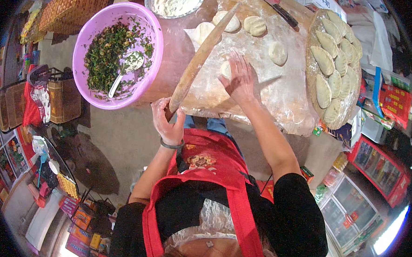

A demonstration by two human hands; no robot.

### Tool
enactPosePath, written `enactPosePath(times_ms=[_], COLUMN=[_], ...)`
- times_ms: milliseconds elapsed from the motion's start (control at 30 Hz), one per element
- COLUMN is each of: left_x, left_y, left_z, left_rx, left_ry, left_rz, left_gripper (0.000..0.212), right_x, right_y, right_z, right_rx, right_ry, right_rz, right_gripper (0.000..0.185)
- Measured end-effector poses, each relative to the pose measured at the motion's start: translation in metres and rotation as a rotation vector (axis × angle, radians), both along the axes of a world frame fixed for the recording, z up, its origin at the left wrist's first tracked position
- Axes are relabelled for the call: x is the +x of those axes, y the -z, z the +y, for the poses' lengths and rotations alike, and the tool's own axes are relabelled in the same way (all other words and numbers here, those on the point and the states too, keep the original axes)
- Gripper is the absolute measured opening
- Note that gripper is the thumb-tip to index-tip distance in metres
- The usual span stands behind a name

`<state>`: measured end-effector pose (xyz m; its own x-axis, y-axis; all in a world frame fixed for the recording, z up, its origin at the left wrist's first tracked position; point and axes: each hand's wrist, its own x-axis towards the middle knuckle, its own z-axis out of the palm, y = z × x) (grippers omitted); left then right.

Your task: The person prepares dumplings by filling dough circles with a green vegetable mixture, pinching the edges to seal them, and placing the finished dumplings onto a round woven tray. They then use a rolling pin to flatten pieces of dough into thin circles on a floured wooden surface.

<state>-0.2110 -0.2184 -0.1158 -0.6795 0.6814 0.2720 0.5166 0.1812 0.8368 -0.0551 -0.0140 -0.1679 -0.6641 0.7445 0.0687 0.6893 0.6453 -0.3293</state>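
Observation:
My left hand [168, 121] grips the near end of a long tapered wooden rolling pin [204, 57], which slants up and away over the floured wooden board [207, 93]. Under the fingers of my right hand [242, 76] lies a small round of dough [225, 70], partly covered by the hand. Farther up the board are more dough pieces: one flattened disc [204, 32] partly behind the pin, another disc [229, 22], a ridged piece [255, 26] and an oval one [277, 53].
A pink bowl [148, 87] of chopped green filling holds a spoon [116, 83]. Behind it stand a metal bowl of flour [179, 1] and egg trays [70, 9]. A knife [282, 12] lies at the far edge. On the right, a round tray [312, 95] carries several folded dumplings [322, 60].

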Motion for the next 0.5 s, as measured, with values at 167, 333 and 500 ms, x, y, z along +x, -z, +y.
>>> enactPosePath(times_ms=[167,333,500], left_x=[0.000,-0.001,-0.005], left_y=[0.004,0.004,-0.004], left_z=[0.007,0.018,0.026], left_rx=[-0.014,-0.013,0.010], left_ry=[-0.024,-0.043,-0.010], left_rz=[-0.046,-0.075,-0.047], left_gripper=[0.035,0.035,0.035], right_x=[-0.032,-0.031,-0.025], right_y=[0.013,0.008,0.003], right_z=[0.006,0.002,0.015], right_rx=[0.148,0.082,-0.235], right_ry=[-0.037,-0.059,0.026], right_rz=[-0.403,-0.419,-0.143], right_gripper=[0.074,0.079,0.071])
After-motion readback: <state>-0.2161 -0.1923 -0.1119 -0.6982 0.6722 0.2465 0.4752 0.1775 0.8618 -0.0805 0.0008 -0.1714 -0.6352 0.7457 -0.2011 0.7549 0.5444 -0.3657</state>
